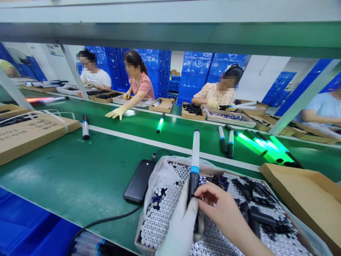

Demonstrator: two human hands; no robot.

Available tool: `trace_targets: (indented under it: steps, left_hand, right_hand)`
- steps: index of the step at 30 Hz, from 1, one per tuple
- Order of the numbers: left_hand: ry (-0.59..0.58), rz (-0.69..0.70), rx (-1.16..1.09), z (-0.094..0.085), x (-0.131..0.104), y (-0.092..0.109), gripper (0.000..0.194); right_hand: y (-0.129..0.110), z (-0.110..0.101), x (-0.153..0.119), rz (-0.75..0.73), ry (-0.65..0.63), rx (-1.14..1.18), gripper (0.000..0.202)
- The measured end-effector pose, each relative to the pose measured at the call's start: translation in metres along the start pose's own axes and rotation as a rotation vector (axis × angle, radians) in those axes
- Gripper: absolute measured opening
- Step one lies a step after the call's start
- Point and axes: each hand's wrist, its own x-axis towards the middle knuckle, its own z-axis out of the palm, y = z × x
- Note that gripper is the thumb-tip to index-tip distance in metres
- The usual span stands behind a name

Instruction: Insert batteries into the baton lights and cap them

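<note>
My left hand (182, 220), in a white glove, is wrapped round the black handle of a light stick (195, 156). The stick stands nearly upright, its clear tube unlit above a blue band. My right hand (220, 204) is bare, with thumb and index finger pinched against the side of the handle; whatever lies between the fingertips is too small to name. Beneath both hands is a plastic-lined box (157, 177) filled with silver-ended batteries, with black parts (263, 217) heaped at its right.
A black power bank (140, 181) with a cable lies left of the box. Cardboard trays (306, 185) (39, 131) flank both sides. Lit green sticks (263, 142) rest on the belt (133, 124). Across it, several people work; one gloved hand (116, 113) reaches over. A shelf (170, 33) hangs above.
</note>
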Motion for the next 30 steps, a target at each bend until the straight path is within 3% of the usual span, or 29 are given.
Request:
trace_targets:
  steps: [5,9,13,18,23,27,30]
  left_hand:
    - [-0.003,-0.101,-0.065,0.005,0.002,0.004,0.058]
    - [-0.032,-0.144,-0.127,0.007,0.005,0.008,0.081]
    - [-0.017,-0.181,-0.175,0.009,0.008,0.007,0.094]
    - [0.026,-0.216,-0.129,0.012,0.008,0.007,0.078]
    - [0.045,-0.199,-0.065,0.014,0.008,0.013,0.063]
    - [0.061,-0.226,0.009,0.016,0.007,0.011,0.065]
    - [0.073,-0.231,0.086,0.015,0.008,0.003,0.077]
  right_hand:
    - [0.004,-0.036,0.011,-0.080,0.099,-0.134,0.025]
    - [0.025,-0.065,0.026,-0.063,-0.062,-0.515,0.022]
    - [0.050,-0.068,0.040,-0.038,-0.160,-0.709,0.022]
    - [0.055,-0.059,0.047,0.009,-0.224,-0.644,0.017]
    - [0.048,-0.063,0.038,0.049,-0.116,-0.360,0.021]
    - [0.019,-0.063,0.016,-0.012,0.046,-0.142,0.024]
    - [-0.007,-0.053,0.000,-0.129,0.002,-0.097,0.015]
